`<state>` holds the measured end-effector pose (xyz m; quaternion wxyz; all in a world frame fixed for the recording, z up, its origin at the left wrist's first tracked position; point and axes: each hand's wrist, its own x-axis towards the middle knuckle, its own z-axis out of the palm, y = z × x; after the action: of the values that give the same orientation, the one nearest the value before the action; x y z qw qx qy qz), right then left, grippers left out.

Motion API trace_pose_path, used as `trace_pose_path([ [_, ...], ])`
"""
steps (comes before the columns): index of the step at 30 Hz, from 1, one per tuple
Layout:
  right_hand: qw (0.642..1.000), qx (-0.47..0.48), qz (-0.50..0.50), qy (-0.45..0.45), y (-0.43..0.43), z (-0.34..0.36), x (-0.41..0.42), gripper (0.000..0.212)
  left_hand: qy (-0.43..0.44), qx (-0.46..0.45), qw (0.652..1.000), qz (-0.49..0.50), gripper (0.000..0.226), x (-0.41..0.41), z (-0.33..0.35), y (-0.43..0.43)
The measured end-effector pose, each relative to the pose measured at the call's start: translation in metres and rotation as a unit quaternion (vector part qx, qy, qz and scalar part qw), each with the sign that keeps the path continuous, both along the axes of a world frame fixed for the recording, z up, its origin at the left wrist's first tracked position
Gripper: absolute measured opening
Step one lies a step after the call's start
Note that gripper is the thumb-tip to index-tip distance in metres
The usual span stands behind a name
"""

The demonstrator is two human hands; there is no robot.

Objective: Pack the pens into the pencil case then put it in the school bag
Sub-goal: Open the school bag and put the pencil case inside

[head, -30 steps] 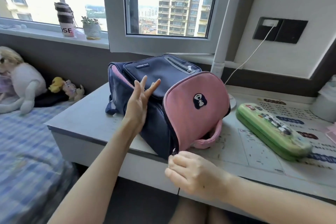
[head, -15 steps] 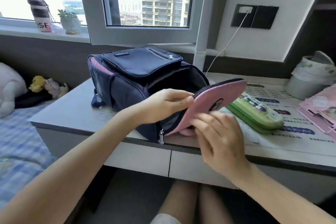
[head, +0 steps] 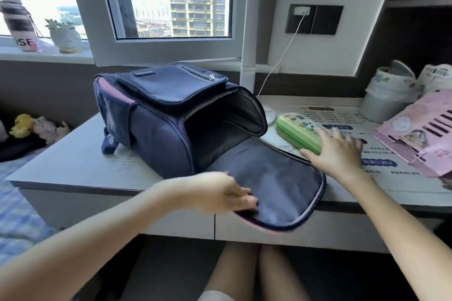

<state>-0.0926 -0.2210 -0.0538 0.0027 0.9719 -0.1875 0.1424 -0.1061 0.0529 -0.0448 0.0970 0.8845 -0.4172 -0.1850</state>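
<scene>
Head view. I read the school bag (head: 171, 115) lying on its back on the surface (head: 73, 161), its mouth facing 5 o'clock toward me. The flap (head: 274, 186) is folded down flat, inner lining up, and overhangs the front edge of the surface.

My left hand (head: 220, 192) rests on the flap at its 9 o'clock edge, fingers loosely curled and pressing the fabric down; it grips nothing fully. My right hand (head: 335, 151) is spread wide, palm down, fingers touching the near end of the pencil case (head: 297, 133); it has not yet closed on it.

The pencil case lies flat on the surface at 3 o'clock of the bag mouth, just beside the flap. Its long axis runs from 10 o'clock to 4 o'clock, and the near end points toward my right hand. The lid appears shut; no pens are visible outside it.

Handling judgement: the case looks like a rigid moulded shell, light, with a smooth printed top that may slip. I would span its short width near the middle, thumb on one long side and fingers on the other. The bag is soft fabric and its mouth may sag, so the left hand should hold the flap down while the case enters end first.
</scene>
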Motion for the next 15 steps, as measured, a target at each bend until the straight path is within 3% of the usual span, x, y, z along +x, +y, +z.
trace_pose_path([
  [1, 0.998, 0.007, -0.036, 0.044, -0.02, -0.005, 0.009, 0.082, -0.021, -0.073, 0.996, 0.052, 0.052, 0.007, 0.012, 0.004],
  [2, 0.995, 0.03, -0.056, 0.081, -0.036, -0.009, 0.015, 0.091, -0.104, -0.143, 0.981, 0.085, 0.053, 0.016, 0.021, 0.01],
  [4, 0.984, 0.09, -0.063, 0.141, -0.059, -0.013, 0.027, 0.109, -0.337, -0.238, 0.903, 0.119, 0.042, 0.036, 0.029, 0.023],
  [6, 0.98, 0.104, -0.055, 0.158, -0.068, -0.014, 0.036, 0.12, -0.458, -0.229, 0.834, 0.207, 0.029, 0.055, 0.027, 0.032],
  [10, 0.985, 0.166, -0.029, 0.045, -0.072, -0.01, 0.038, 0.099, -0.431, -0.164, 0.826, 0.325, 0.065, 0.089, 0.027, 0.041],
  [13, 0.945, 0.317, -0.024, -0.085, -0.082, 0.015, 0.037, 0.067, -0.395, -0.062, 0.851, 0.34, 0.074, 0.111, 0.04, 0.048],
  [15, 0.923, 0.36, -0.001, -0.136, -0.086, 0.039, 0.035, 0.058, -0.372, -0.02, 0.865, 0.337, 0.072, 0.121, 0.048, 0.049],
])
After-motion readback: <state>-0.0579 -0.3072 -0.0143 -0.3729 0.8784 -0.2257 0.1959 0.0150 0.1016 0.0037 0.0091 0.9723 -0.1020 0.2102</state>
